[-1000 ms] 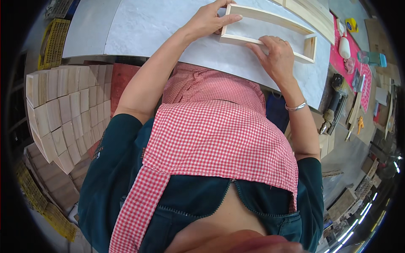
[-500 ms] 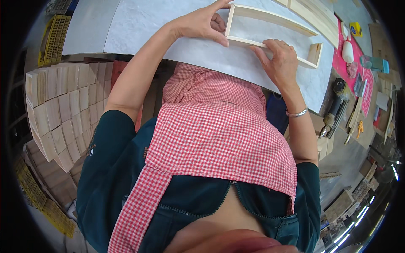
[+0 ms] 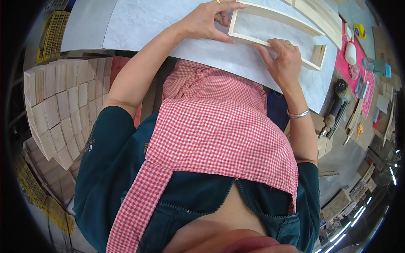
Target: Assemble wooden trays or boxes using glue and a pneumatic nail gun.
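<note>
A long, narrow frame of pale wood (image 3: 249,40) rests on the white marbled tabletop (image 3: 198,55). At its left end my left hand (image 3: 206,20) grips the frame, with the thumb at the near corner and the index finger reaching to the far corner. My right hand (image 3: 285,60) pinches the near long strip right of its middle, thumb on the near side; some fingertips are hidden. The right end piece (image 3: 319,56) joins the near strip, while a gap separates it from the far strip (image 3: 287,21).
Long pale wooden boards (image 3: 316,17) lie beyond the frame. Rightward are a white bottle (image 3: 350,53) on red cloth, a dark air tool (image 3: 336,107) and orange-handled scissors (image 3: 359,130). Stacked wood blocks (image 3: 57,107) stand at my left, near a yellow crate (image 3: 52,36).
The frame and both hands have shifted slightly right in the picture, as has the table clutter at the right. My grips look the same.
</note>
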`<state>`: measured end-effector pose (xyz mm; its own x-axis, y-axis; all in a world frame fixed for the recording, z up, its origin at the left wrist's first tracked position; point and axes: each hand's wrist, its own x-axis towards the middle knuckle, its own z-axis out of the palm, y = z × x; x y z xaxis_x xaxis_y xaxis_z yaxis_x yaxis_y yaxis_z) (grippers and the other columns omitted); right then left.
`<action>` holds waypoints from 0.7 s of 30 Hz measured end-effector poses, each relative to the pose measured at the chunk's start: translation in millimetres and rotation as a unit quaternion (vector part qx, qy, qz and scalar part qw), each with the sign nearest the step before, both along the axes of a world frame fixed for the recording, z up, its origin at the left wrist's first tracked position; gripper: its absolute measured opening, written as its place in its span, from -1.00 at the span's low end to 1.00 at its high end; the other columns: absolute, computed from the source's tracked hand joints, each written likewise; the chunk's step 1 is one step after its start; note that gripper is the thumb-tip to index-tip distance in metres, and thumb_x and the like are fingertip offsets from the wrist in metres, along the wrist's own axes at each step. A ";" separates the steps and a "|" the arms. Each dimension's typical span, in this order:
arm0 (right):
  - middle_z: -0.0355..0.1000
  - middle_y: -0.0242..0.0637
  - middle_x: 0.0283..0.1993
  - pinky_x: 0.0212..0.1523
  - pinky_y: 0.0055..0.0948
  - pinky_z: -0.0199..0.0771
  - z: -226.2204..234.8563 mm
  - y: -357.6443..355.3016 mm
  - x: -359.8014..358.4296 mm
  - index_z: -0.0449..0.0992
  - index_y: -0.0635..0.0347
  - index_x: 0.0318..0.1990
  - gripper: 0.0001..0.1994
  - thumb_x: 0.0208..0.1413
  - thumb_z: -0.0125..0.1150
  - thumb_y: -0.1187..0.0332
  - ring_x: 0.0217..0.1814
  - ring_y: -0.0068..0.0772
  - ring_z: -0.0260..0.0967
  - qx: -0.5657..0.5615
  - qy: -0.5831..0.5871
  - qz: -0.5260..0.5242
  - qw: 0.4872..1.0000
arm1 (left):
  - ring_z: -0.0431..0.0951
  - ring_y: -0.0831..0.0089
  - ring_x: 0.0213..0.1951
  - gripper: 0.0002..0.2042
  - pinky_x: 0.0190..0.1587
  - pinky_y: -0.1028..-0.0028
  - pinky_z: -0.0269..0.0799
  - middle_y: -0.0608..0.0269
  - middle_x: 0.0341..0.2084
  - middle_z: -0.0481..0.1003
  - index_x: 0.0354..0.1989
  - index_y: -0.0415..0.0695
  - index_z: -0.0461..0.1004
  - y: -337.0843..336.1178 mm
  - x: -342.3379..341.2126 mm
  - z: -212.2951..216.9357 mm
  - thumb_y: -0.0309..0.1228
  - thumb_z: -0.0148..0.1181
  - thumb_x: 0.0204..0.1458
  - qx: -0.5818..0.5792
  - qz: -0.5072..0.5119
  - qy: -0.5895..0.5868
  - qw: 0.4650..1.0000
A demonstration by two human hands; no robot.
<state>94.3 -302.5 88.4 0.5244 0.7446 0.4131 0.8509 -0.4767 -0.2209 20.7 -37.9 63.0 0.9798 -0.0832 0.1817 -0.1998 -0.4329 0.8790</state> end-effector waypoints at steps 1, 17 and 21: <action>0.50 -0.40 -0.47 -0.23 -0.44 0.31 -0.1 -0.2 -0.1 0.61 0.10 -0.34 -0.74 0.06 0.44 0.11 -0.48 -0.41 0.34 -0.003 -0.001 -0.001 1.000 | 0.48 0.05 0.09 -0.09 0.13 0.32 0.44 -0.15 0.12 0.42 0.32 -0.14 0.35 -0.8 0.1 1.0 -0.30 0.64 -0.35 0.009 0.005 -0.015 1.000; 0.60 -0.15 -0.13 0.00 -0.42 0.47 12.9 -115.9 108.5 0.59 0.36 -0.01 -0.60 0.22 0.24 0.16 -0.10 -0.29 0.48 0.120 0.271 -0.337 0.894 | 0.52 0.39 -0.26 0.02 0.00 0.44 0.56 0.08 0.26 0.34 0.42 0.06 0.27 -9.1 -6.3 8.2 -0.55 0.61 -0.39 0.004 0.036 0.014 0.999; 0.60 -0.12 -0.06 0.02 -0.46 0.46 10.3 -109.5 126.8 0.57 0.41 0.04 -0.55 0.26 0.18 0.12 -0.06 -0.29 0.48 0.136 0.337 -0.274 0.890 | 0.52 0.38 -0.25 0.08 -0.03 0.43 0.56 0.06 0.22 0.38 0.46 -0.03 0.16 -11.5 -6.4 17.1 -0.55 0.61 -0.39 -0.018 0.044 0.058 0.997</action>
<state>221.1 -412.0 98.7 0.9754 0.2202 -0.0069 0.1368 -0.6300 -0.7644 14.2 -49.3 80.1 0.9977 0.0082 0.0675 -0.0581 -0.4122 0.9092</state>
